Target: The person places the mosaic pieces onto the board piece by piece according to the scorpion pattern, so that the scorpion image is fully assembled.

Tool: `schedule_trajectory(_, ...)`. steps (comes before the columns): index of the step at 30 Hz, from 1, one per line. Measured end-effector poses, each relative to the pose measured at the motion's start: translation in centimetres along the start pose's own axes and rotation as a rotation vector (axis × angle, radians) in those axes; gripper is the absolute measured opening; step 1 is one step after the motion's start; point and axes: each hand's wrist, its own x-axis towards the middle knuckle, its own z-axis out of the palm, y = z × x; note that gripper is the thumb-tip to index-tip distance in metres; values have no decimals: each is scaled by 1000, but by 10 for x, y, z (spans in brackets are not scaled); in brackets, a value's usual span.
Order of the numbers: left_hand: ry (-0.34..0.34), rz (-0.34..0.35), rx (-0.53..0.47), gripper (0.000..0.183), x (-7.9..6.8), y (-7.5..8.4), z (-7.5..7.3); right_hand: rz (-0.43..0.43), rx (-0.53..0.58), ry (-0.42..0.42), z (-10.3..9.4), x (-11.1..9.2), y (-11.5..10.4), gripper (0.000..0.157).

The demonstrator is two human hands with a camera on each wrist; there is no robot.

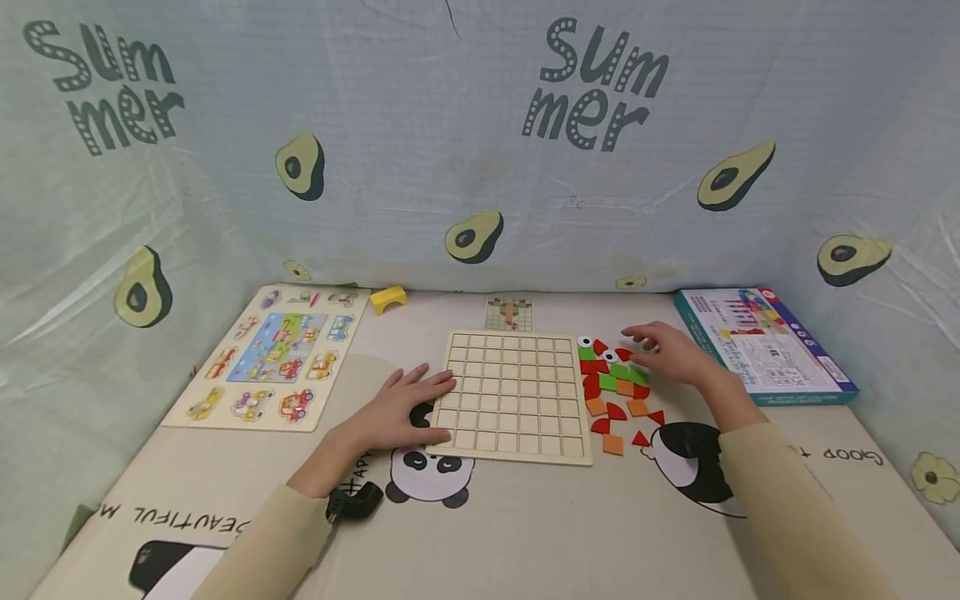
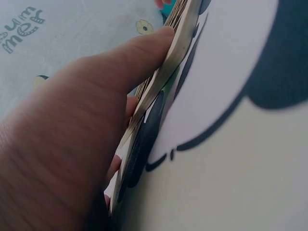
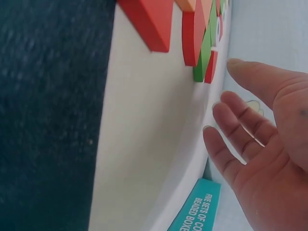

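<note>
A square wooden grid board (image 1: 510, 398) lies flat on the table, its cells bare. My left hand (image 1: 405, 404) rests at its left edge with fingers spread, and the left wrist view shows the thumb (image 2: 144, 53) touching the board's rim (image 2: 180, 45). To the right of the board lie several loose flat pieces, among them an orange square (image 1: 612, 444), a red quarter circle (image 1: 617, 412) and a green piece (image 1: 607, 382). Over the far right side of these pieces hovers my right hand (image 1: 667, 352), fingers loosely extended, holding nothing.
A small pattern card (image 1: 509, 314) lies behind the board. On the left are a vehicle picture puzzle (image 1: 277, 358) and a yellow arch block (image 1: 387, 299). A teal-edged box (image 1: 765, 346) stands right of my right hand. Cloth walls (image 1: 480, 150) close off the back and sides.
</note>
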Motion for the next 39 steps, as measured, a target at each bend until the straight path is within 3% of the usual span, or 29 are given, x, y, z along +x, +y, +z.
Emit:
schedule_trajectory(7,-3,-11,0,86,0,2,-1,-8,10,-27,-1,6,4,42)
schedule_trajectory(18,0,-10,-12,86,-1,3,-1,50,23,-49,5,11,4,35)
schedule_trajectory(39,6,-9,-9,85,0,1,0,95,48,-5,7,11,8,23)
